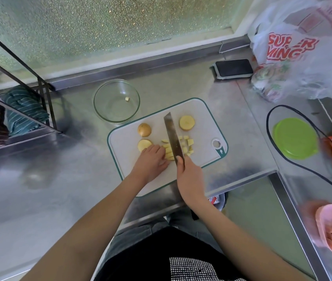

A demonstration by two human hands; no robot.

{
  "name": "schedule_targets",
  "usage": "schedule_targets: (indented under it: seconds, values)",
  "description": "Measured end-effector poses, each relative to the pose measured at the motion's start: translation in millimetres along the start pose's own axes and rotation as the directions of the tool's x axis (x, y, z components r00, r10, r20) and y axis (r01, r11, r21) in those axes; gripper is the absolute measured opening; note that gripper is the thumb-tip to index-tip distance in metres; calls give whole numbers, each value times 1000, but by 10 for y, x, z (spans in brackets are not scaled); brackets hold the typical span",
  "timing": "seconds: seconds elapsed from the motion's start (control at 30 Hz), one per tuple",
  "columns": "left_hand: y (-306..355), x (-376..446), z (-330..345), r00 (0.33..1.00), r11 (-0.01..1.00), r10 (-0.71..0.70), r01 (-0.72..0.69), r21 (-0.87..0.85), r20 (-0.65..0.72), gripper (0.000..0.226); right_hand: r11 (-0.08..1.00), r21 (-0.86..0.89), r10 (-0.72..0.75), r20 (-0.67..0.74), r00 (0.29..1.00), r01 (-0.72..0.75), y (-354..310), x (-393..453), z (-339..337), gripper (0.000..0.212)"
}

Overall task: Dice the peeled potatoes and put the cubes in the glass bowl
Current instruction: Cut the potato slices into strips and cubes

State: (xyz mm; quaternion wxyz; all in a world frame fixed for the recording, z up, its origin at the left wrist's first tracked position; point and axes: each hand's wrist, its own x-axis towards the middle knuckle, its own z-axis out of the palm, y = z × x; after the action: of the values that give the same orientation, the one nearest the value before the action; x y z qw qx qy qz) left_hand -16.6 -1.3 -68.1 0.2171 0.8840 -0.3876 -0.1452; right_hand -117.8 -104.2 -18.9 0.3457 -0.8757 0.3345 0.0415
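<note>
Two bare forearms, no sleeves seen; left hand (151, 159) and right hand (189, 175) ungloved, no rings discerned. Black upper garment (161, 250) worn, with black-and-white dotted woven panel (191, 268) at its lower edge.

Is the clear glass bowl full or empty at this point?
Nearly empty: the clear glass bowl holds one small potato cube; the other cubes lie on the cutting board.
</note>
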Motion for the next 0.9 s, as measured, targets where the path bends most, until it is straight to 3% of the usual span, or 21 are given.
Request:
schedule_targets:
  seconds: [0.47,0.73,0.9]
  values:
    - [-113,-155,-36,1000,1000,2,-2,-22,29,23,992,-107,-63,22,998,65,13,39,188,34]
    - [-85,-140,-108,1000,999,26,-26,-21,-3,23,980,-201,10,87,996,7,-10,77,269,37]
    - [-91,-155,-85,1000,999,-1,2,-34,13,25,998,-30,58,113,992,-55,27,255,190,37]
